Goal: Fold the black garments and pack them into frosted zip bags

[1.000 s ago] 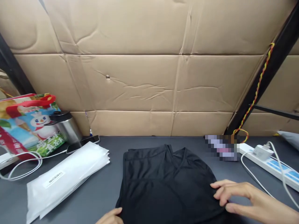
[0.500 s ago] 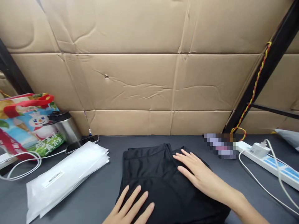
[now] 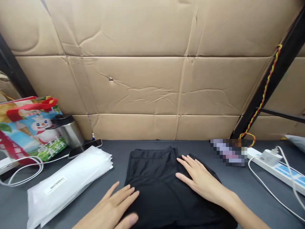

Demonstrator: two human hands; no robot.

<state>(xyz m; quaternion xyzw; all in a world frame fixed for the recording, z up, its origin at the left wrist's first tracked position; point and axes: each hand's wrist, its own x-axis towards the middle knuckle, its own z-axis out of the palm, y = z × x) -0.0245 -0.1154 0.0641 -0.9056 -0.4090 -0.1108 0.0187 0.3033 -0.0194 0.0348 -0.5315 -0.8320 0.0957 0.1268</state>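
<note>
A black garment (image 3: 162, 190), folded with its waistband side toward the back, lies on the dark table before me; its exact kind is hard to make out. My left hand (image 3: 114, 205) is at its left edge, fingers stretched out and partly over the cloth. On the right half of the fabric, my right hand (image 3: 200, 178) rests flat with its fingers extended. Neither hand grips anything. To the left lies a stack of white translucent plastic bags (image 3: 71, 183), the top one bearing a barcode label (image 3: 56, 185).
At the back left stand a colourful bag (image 3: 45, 127) and a steel jug (image 3: 72, 132), near a phone (image 3: 85, 148) with a white cable. A white power strip (image 3: 281, 170) with a plugged charger (image 3: 270, 157) lies right, beside a blurred-out item (image 3: 228, 152). Cardboard (image 3: 143, 70) walls the back.
My left hand has slid left and toward the garment's edge. My right hand has shifted slightly, its fingers closer together. The view has moved a little.
</note>
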